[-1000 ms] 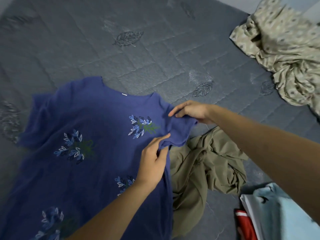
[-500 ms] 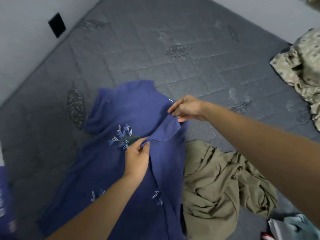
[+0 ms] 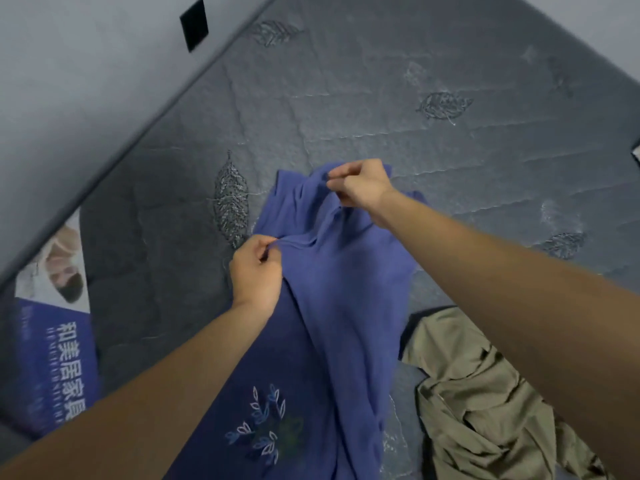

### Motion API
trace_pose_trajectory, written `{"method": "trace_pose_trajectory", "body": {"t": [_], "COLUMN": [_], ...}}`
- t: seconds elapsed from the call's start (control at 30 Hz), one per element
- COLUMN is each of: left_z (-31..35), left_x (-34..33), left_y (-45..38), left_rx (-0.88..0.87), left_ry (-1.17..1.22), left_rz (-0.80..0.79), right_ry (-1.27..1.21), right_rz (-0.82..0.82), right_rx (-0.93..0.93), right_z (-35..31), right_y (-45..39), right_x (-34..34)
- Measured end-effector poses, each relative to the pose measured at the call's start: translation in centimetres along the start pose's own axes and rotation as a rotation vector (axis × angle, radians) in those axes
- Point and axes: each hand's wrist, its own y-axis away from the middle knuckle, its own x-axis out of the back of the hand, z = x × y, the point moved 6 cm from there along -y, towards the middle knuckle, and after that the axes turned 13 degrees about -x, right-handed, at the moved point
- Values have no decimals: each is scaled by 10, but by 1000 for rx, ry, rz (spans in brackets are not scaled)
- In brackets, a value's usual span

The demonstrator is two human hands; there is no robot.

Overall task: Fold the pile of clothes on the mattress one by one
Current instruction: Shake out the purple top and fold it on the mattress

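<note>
A blue T-shirt [image 3: 332, 299] with small leaf prints lies on the grey quilted mattress [image 3: 398, 109], its right side folded over toward the left. My left hand [image 3: 256, 271] pinches the folded edge at the shirt's left side. My right hand [image 3: 360, 183] pinches the fabric near the shirt's top, farther from me. A crumpled olive garment [image 3: 485, 403] lies on the mattress to the right of the shirt, under my right forearm.
A grey wall [image 3: 69, 81] with a black square plate [image 3: 194, 24] runs along the mattress's left edge. A printed blue-and-white label [image 3: 55, 341] shows at the mattress's left side. Bare mattress stretches beyond the shirt.
Both hands have carried the shirt's right side across to the left, so the fold now covers the upper leaf prints. The view has swung left; the patterned beige cloth is out of frame.
</note>
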Motion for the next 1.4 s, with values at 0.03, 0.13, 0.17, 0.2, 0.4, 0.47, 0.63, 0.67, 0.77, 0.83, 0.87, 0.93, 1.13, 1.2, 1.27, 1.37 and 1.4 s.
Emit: {"method": "trace_pose_trajectory", "body": {"t": [0.03,0.13,0.17,0.2,0.4,0.47,0.63,0.67,0.77,0.83,0.87,0.93,1.13,1.2,1.27,1.37,1.4], "left_z": [0,0,4,8,30,33,40,39,30,28,31,39,54,62,72,84,86], "left_x": [6,8,6,1,-16,-12,16,20,25,21,16,4,-37,-43,-36,-13,-7], "left_y": [-7,-23,-27,-31,-53,-60,-82,-88,-102,-111,-116,-128,-157,-159,-164,-171,-173], "left_rx": [1,28,17,-12,-105,-159,-249,-254,-226,-200,-194,-152,-13,-69,-203,-362,-385], "left_ry": [-31,-143,-210,-293,-572,-550,-484,-497,-589,-600,-582,-492,-179,-158,-218,-351,-381], "left_rz": [3,-94,-145,-199,-338,-304,-131,-113,-141,-154,-159,-178,-305,-317,-247,-87,-41], "right_ry": [-11,284,396,482,757,745,626,608,696,764,773,807,933,935,878,786,782], "right_rz": [-32,-70,-65,-70,-2,54,151,153,143,164,187,248,152,118,157,229,258], "right_rx": [18,176,247,285,369,378,498,519,499,460,453,434,264,256,311,404,420], "right_z": [-3,-5,-5,-4,0,-6,-42,-48,-45,-31,-25,-15,13,12,2,-16,-19], "right_y": [-3,-7,-6,-5,-15,-18,-23,-25,-32,-37,-38,-42,-55,-54,-52,-54,-55], "right_x": [-6,-17,-17,-17,-17,-20,-39,-45,-59,-51,-41,-15,46,50,54,56,56]}}
